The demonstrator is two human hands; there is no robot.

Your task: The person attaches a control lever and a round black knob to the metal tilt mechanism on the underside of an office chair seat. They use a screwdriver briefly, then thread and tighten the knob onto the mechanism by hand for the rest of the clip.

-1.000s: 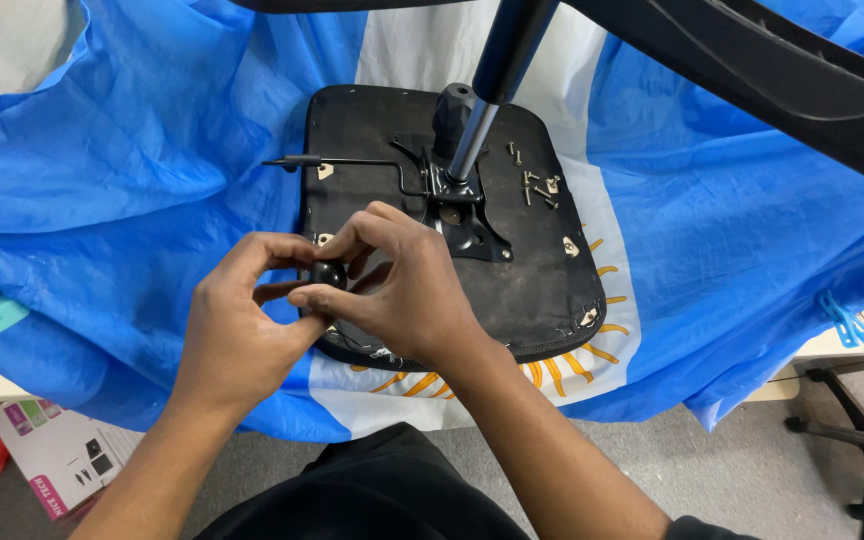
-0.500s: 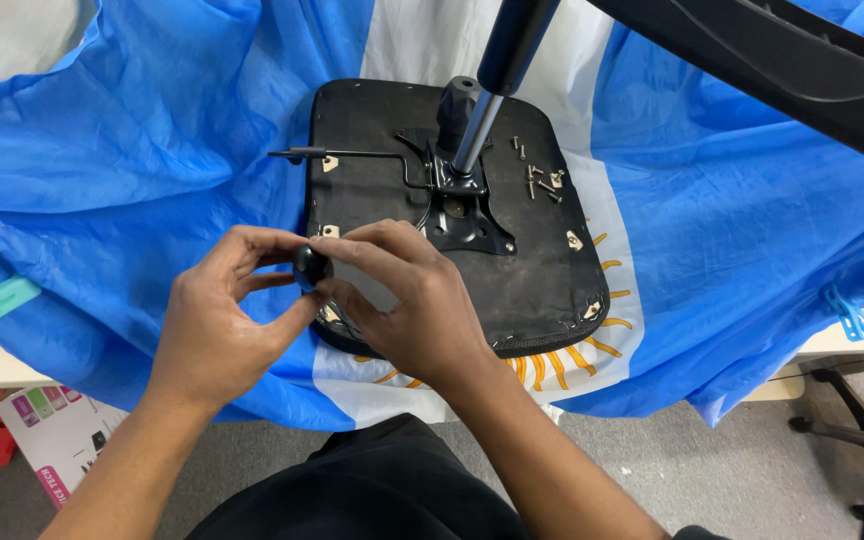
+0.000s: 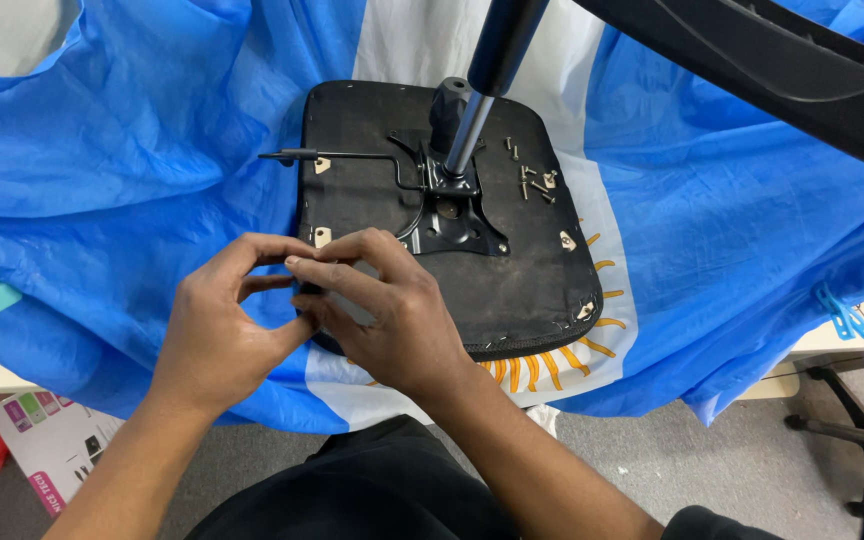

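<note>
- The blue and white cloth (image 3: 132, 170), with a yellow sun pattern at its near edge, spreads under and all around both hands and drapes over the table edge below the wrists.
- The black seat base (image 3: 512, 270) lies upside down on the cloth, stretching away from the fingertips; its near left corner is just under the fingers.
- The chair leg (image 3: 782, 70), a broad black arm, crosses the top right, well beyond the hands.
- The gas cylinder (image 3: 482, 90) rises from the metal mounting plate (image 3: 452, 215), beyond and to the right of the fingertips.
- The lever rod (image 3: 352, 157) runs leftward from the plate, beyond the left fingers.
- The left hand (image 3: 217, 340) is curled, thumb and forefinger bent toward each other near the corner of the seat base; whether anything sits between them I cannot tell.
- The right hand (image 3: 387, 320) lies across the same corner, fingers extended leftward and meeting the left fingertips; what it grips, if anything, is hidden.
- Loose screws (image 3: 532, 180) lie on the seat base, well beyond the right fingers.
- A small metal tab (image 3: 322, 237) sits just beyond the joined fingertips.
</note>
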